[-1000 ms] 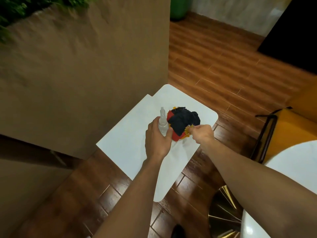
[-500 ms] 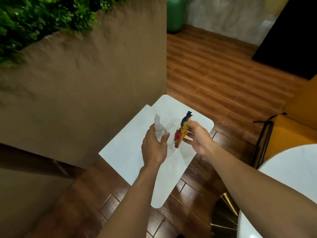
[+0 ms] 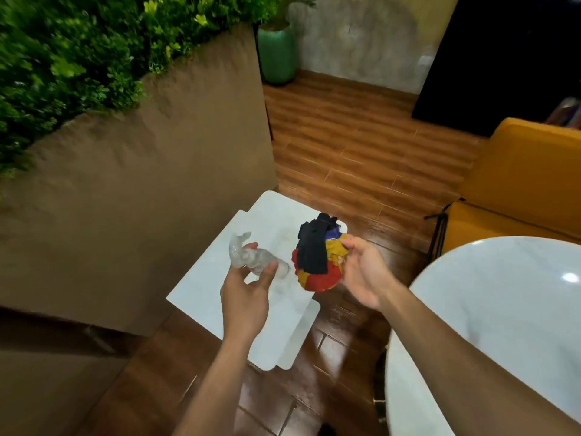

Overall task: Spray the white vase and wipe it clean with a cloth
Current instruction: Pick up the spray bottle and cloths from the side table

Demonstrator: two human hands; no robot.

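Above the white table (image 3: pixel 204 278), the left hand (image 3: pixel 245 297) grips a tilted clear bottle (image 3: pixel 243 256), its contents unclear. The right hand (image 3: pixel 361 272) clutches a bunched cloth (image 3: pixel 314 262) just beside the bottle.

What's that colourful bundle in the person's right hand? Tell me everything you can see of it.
It is a cloth, soft fabric crumpled into a loose ball. Patches of red, yellow and a little blue show, with a black strip draped across its top and front. The right hand grips it from its right side, holding it up over the far corner of the white table, close beside the clear spray bottle.
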